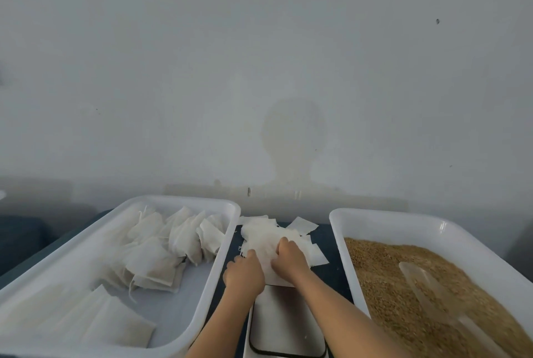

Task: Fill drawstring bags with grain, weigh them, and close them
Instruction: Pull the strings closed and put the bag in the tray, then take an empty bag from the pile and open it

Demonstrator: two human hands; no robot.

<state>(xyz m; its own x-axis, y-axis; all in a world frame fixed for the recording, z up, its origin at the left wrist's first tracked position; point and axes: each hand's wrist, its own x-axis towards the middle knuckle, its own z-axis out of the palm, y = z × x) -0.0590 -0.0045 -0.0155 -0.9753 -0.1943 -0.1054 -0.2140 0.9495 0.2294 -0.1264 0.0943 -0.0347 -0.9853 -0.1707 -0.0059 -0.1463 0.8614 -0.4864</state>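
Reaching into the loose pile of thin white empty drawstring bags (274, 238) on the dark blue table (327, 238), both hands work at one bag: the left hand (243, 271) has curled fingers on the pile's near edge, the right hand (288, 255) presses and pinches the top sheet, though whether either has one bag free cannot be told. Risk: the gauzy, limp sheets cling and overlap, so two may lift together, or loose strings may snag neighbours and drag the pile onto the flat white scale (287, 323) just in front. The large white plastic tray of tan grain (427, 279) stands at right, a translucent plastic scoop (432, 291) half sunk in it; granular stock spills readily at transfer. The white plastic tray (178, 204) at left holds plump filled bags (161, 245).
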